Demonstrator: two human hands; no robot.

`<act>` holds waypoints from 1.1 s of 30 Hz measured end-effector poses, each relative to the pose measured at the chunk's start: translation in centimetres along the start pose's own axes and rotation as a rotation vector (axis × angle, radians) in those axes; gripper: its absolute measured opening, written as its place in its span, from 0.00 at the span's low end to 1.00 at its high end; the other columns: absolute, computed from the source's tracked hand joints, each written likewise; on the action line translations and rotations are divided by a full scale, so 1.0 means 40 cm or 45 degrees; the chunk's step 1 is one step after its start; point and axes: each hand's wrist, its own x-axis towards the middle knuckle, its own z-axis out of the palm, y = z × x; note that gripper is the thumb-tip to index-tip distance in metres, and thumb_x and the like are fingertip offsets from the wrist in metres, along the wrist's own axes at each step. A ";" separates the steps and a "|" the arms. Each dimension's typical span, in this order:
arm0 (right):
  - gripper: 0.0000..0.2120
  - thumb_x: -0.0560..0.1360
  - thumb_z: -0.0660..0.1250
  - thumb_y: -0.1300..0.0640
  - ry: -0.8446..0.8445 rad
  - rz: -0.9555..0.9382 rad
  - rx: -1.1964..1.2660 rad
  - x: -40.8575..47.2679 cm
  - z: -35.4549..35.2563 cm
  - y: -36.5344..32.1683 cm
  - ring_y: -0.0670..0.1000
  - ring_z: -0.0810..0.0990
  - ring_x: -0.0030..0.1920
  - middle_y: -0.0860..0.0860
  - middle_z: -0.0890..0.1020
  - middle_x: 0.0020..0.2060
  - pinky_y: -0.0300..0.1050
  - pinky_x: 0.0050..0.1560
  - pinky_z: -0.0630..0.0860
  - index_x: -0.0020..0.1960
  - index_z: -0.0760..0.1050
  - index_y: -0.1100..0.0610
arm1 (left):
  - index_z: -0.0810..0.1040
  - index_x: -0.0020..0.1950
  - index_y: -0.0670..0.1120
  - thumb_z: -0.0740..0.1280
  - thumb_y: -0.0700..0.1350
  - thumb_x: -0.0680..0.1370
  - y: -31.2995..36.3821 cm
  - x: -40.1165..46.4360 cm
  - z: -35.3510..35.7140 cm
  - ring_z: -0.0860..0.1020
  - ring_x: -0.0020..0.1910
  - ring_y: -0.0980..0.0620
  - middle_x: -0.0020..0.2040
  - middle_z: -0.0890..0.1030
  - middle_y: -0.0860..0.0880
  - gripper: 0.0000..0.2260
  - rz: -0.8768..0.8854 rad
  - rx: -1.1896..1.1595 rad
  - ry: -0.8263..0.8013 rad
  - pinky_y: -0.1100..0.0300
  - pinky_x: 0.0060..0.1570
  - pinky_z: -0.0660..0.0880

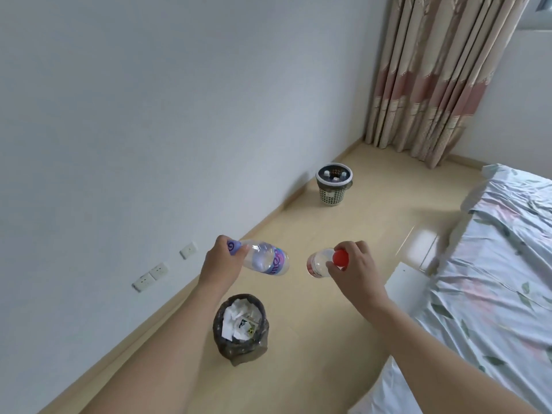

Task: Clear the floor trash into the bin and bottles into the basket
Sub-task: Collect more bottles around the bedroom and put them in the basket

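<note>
Two bottles are up off the floor: my left hand (222,264) grips the purple bottle (264,259) by its neck, my right hand (354,268) the red-capped bottle (321,262). Both look empty, light, crushable; necks hold best. Basket (334,186) stands well ahead by the wall, bin (240,328) below, bed (493,264) right; nothing blocks my path.
</note>
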 end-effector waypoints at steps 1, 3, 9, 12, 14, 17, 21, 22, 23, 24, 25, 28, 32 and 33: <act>0.12 0.74 0.70 0.56 0.007 0.002 -0.012 0.040 0.009 -0.014 0.48 0.74 0.43 0.47 0.70 0.52 0.38 0.46 0.68 0.55 0.73 0.54 | 0.71 0.53 0.47 0.64 0.55 0.78 0.007 0.055 -0.003 0.77 0.41 0.50 0.47 0.80 0.47 0.12 -0.012 -0.023 0.005 0.59 0.33 0.69; 0.12 0.73 0.70 0.56 0.041 0.011 -0.039 0.130 0.018 -0.029 0.48 0.74 0.44 0.46 0.70 0.52 0.37 0.46 0.68 0.55 0.74 0.54 | 0.71 0.52 0.47 0.64 0.55 0.77 0.033 0.169 0.010 0.77 0.42 0.50 0.47 0.80 0.47 0.12 -0.009 -0.068 -0.013 0.59 0.33 0.69; 0.12 0.73 0.70 0.58 0.168 0.105 -0.076 0.417 0.004 -0.002 0.48 0.73 0.44 0.47 0.70 0.51 0.37 0.46 0.68 0.55 0.74 0.55 | 0.71 0.50 0.48 0.65 0.54 0.77 0.179 0.474 0.136 0.77 0.40 0.49 0.47 0.81 0.46 0.10 0.050 -0.146 -0.168 0.60 0.33 0.69; 0.12 0.73 0.70 0.58 0.220 0.136 -0.069 0.579 -0.008 0.032 0.49 0.73 0.44 0.47 0.69 0.51 0.38 0.47 0.68 0.56 0.74 0.55 | 0.71 0.49 0.49 0.65 0.55 0.76 0.274 0.623 0.197 0.79 0.41 0.47 0.46 0.81 0.47 0.10 0.112 -0.150 -0.205 0.59 0.34 0.70; 0.13 0.73 0.70 0.58 0.228 0.135 -0.058 0.700 -0.013 0.052 0.50 0.73 0.45 0.47 0.69 0.51 0.40 0.48 0.70 0.56 0.73 0.55 | 0.71 0.48 0.50 0.66 0.55 0.76 0.331 0.728 0.234 0.81 0.43 0.46 0.46 0.81 0.47 0.10 0.140 -0.164 -0.202 0.58 0.36 0.73; 0.13 0.73 0.71 0.56 0.203 0.122 -0.081 0.900 -0.049 0.070 0.50 0.73 0.46 0.48 0.70 0.52 0.40 0.48 0.70 0.55 0.72 0.55 | 0.72 0.47 0.48 0.66 0.57 0.75 0.432 0.895 0.275 0.83 0.41 0.45 0.43 0.81 0.48 0.13 0.103 -0.163 -0.197 0.50 0.44 0.79; 0.13 0.72 0.70 0.57 0.209 0.108 -0.093 1.144 -0.107 0.088 0.50 0.73 0.46 0.48 0.70 0.51 0.40 0.48 0.70 0.54 0.71 0.55 | 0.74 0.48 0.43 0.65 0.58 0.75 0.553 1.101 0.333 0.83 0.32 0.51 0.44 0.82 0.46 0.17 0.063 -0.178 -0.139 0.48 0.47 0.81; 0.13 0.72 0.71 0.57 0.213 0.115 -0.096 1.194 -0.114 0.092 0.50 0.73 0.46 0.49 0.70 0.51 0.41 0.48 0.70 0.54 0.71 0.55 | 0.74 0.47 0.44 0.65 0.58 0.75 0.577 1.144 0.351 0.83 0.31 0.51 0.44 0.82 0.46 0.17 0.056 -0.195 -0.131 0.48 0.46 0.81; 0.13 0.72 0.71 0.57 0.212 0.125 -0.098 1.242 -0.118 0.098 0.51 0.73 0.46 0.49 0.70 0.51 0.41 0.48 0.71 0.54 0.71 0.55 | 0.74 0.47 0.44 0.64 0.58 0.75 0.598 1.187 0.372 0.83 0.31 0.51 0.44 0.82 0.47 0.17 0.044 -0.204 -0.128 0.47 0.46 0.81; 0.13 0.72 0.71 0.57 0.203 0.137 -0.093 1.296 -0.120 0.107 0.51 0.73 0.46 0.49 0.70 0.51 0.42 0.48 0.72 0.54 0.71 0.55 | 0.74 0.47 0.45 0.64 0.58 0.75 0.620 1.236 0.394 0.83 0.31 0.51 0.43 0.82 0.47 0.16 0.026 -0.211 -0.123 0.47 0.46 0.81; 0.13 0.72 0.71 0.57 0.192 0.147 -0.095 1.348 -0.120 0.117 0.51 0.73 0.46 0.49 0.70 0.51 0.42 0.49 0.72 0.54 0.71 0.55 | 0.73 0.46 0.45 0.64 0.58 0.75 0.640 1.285 0.415 0.83 0.31 0.51 0.43 0.82 0.47 0.16 0.004 -0.212 -0.117 0.46 0.46 0.81; 0.13 0.72 0.70 0.57 0.159 0.190 -0.093 1.514 -0.118 0.153 0.50 0.73 0.46 0.49 0.70 0.51 0.39 0.47 0.69 0.54 0.71 0.55 | 0.72 0.46 0.46 0.64 0.57 0.76 0.692 1.443 0.485 0.83 0.32 0.49 0.42 0.82 0.46 0.15 -0.086 -0.268 -0.097 0.47 0.45 0.82; 0.12 0.73 0.70 0.57 0.126 0.230 -0.109 1.759 -0.088 0.213 0.49 0.73 0.46 0.48 0.70 0.50 0.37 0.47 0.67 0.54 0.72 0.55 | 0.73 0.46 0.45 0.65 0.55 0.76 0.743 1.674 0.598 0.84 0.36 0.45 0.43 0.82 0.44 0.13 -0.186 -0.361 -0.125 0.47 0.45 0.82; 0.12 0.73 0.70 0.57 0.118 0.242 -0.108 1.828 -0.076 0.227 0.49 0.73 0.46 0.48 0.70 0.50 0.37 0.47 0.67 0.54 0.72 0.55 | 0.73 0.46 0.44 0.65 0.54 0.75 0.754 1.740 0.629 0.84 0.37 0.44 0.44 0.82 0.44 0.13 -0.213 -0.383 -0.138 0.48 0.45 0.82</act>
